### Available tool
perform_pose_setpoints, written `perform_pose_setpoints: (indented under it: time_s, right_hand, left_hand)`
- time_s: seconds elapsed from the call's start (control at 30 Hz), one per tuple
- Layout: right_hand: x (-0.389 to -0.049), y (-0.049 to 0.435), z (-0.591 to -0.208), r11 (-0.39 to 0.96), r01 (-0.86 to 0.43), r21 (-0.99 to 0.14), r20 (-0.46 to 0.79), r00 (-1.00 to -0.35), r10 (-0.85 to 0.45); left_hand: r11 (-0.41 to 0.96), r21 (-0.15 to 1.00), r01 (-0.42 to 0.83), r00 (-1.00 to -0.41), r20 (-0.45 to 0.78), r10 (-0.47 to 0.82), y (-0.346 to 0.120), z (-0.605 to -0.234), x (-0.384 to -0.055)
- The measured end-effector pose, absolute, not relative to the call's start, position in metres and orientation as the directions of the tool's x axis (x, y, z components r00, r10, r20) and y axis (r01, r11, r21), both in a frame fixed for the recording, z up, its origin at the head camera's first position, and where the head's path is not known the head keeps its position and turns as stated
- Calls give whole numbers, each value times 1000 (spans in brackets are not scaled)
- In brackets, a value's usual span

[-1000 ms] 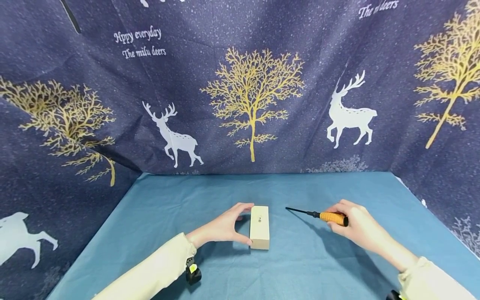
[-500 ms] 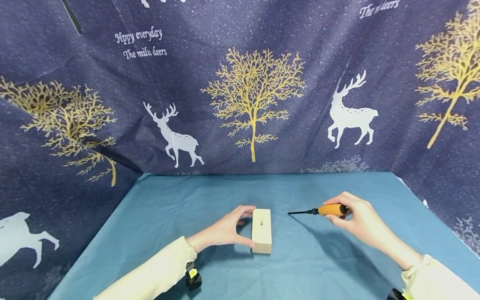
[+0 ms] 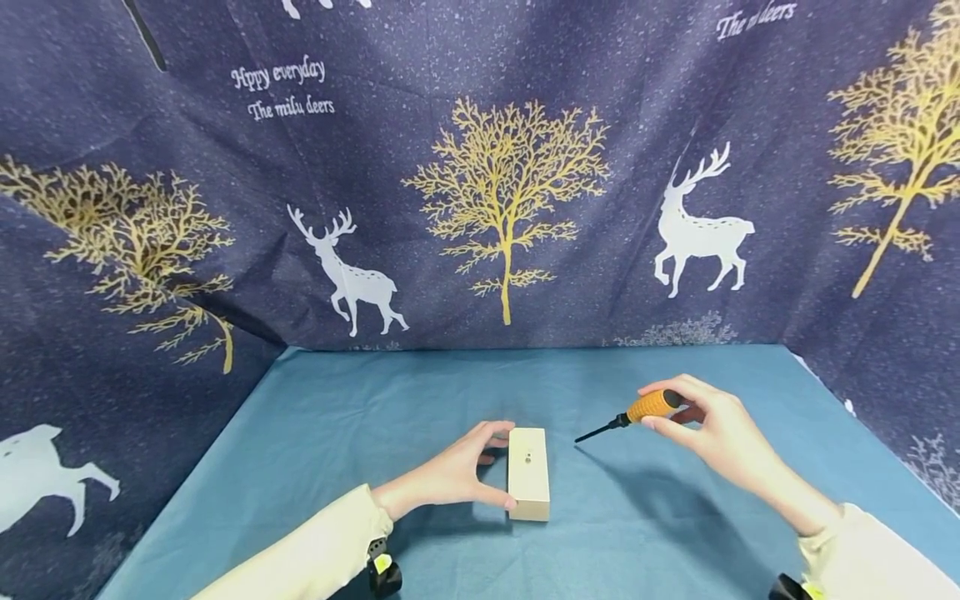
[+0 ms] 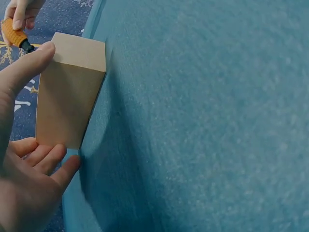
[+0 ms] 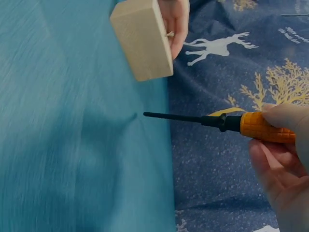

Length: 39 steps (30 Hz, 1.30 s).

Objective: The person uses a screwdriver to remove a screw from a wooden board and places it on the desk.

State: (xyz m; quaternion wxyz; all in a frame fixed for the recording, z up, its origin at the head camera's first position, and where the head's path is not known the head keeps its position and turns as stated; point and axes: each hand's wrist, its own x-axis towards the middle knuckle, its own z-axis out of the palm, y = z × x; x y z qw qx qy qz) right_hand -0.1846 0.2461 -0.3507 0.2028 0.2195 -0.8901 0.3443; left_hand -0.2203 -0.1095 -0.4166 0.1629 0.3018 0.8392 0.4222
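A pale wooden block point(image 3: 528, 475) rests on the blue cloth, its long side running away from me. My left hand point(image 3: 457, 477) holds it by its two ends, thumb at the near end and fingers at the far one. A small screw point(image 5: 170, 34) sticks out of the block's top face. To the right, my right hand point(image 3: 716, 425) grips a screwdriver point(image 3: 652, 406) by its orange handle, above the cloth. Its black shaft point(image 5: 174, 117) slants down toward the block, the tip apart from it. In the left wrist view, the block's wooden end point(image 4: 79, 50) faces the camera.
A blue cloth point(image 3: 360, 400) covers the table. Behind it hangs a dark blue curtain point(image 3: 450, 50) with yellow trees and white deer. Black wrist cameras are strapped under both cream sleeves point(image 3: 315, 542).
The block and my left hand have shifted slightly nearer and to the right. My right hand has turned the screwdriver, raising its handle while the tip points lower and nearer.
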Motion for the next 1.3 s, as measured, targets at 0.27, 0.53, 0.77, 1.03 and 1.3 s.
perform_pose_setpoints:
  time_s: [0.27, 0.53, 0.77, 1.03, 1.3]
  right_hand:
    - [-185, 230, -338, 526, -541, -657, 514, -831, -212]
    - [-182, 213, -323, 476, -550, -686, 521, -828, -206]
    - [-182, 198, -316, 450, -589, -671, 553, -802, -227]
    - [-183, 187, -318, 463, -592, -659, 551, -800, -238]
    - [-185, 185, -320, 489, -607, -626, 564, -786, -254]
  left_hand:
    - [439, 837, 327, -776, -27, 630, -110, -418, -219]
    - [444, 828, 343, -786, -6, 618, -110, -419, -218]
    - [434, 833, 343, -774, -12, 634, -111, -418, -217]
    - [429, 846, 317, -780, -25, 625, -110, -419, -217]
    - [436, 840, 323, -776, -29, 630, -108, -417, -218]
